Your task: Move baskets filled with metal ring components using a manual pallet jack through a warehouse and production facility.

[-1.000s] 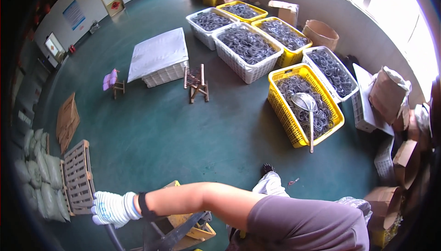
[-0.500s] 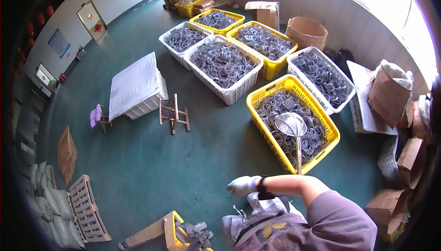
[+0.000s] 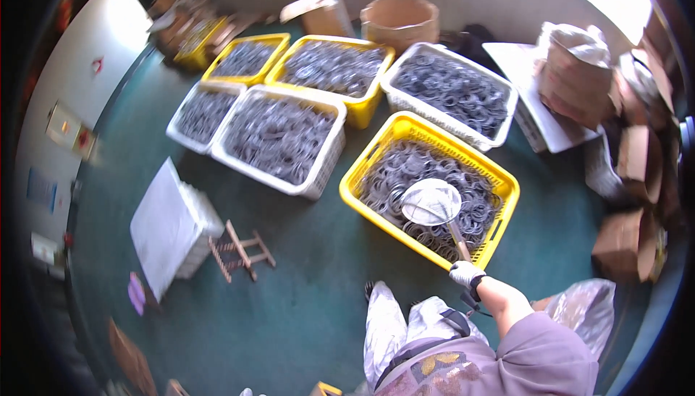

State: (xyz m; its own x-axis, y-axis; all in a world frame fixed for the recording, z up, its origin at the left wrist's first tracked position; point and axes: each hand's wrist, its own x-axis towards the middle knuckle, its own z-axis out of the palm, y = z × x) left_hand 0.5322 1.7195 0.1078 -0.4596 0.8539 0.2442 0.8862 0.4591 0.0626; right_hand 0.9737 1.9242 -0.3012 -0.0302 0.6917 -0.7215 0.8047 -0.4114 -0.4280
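The strainer (image 3: 431, 202) lies on rings (image 3: 387, 168) in the nearest basket (image 3: 405, 127). Behind it and to its left stand other baskets (image 3: 327, 168); behind these is a tub (image 3: 399, 19). Before them, a stool (image 3: 244, 257) stands right of a crate (image 3: 195, 244).

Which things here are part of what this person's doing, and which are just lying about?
Seemingly in use:
mesh strainer, right hand at its handle
nearest yellow basket
grey rings inside

Apparently lying about:
wooden stool
brown sack
round brown drum
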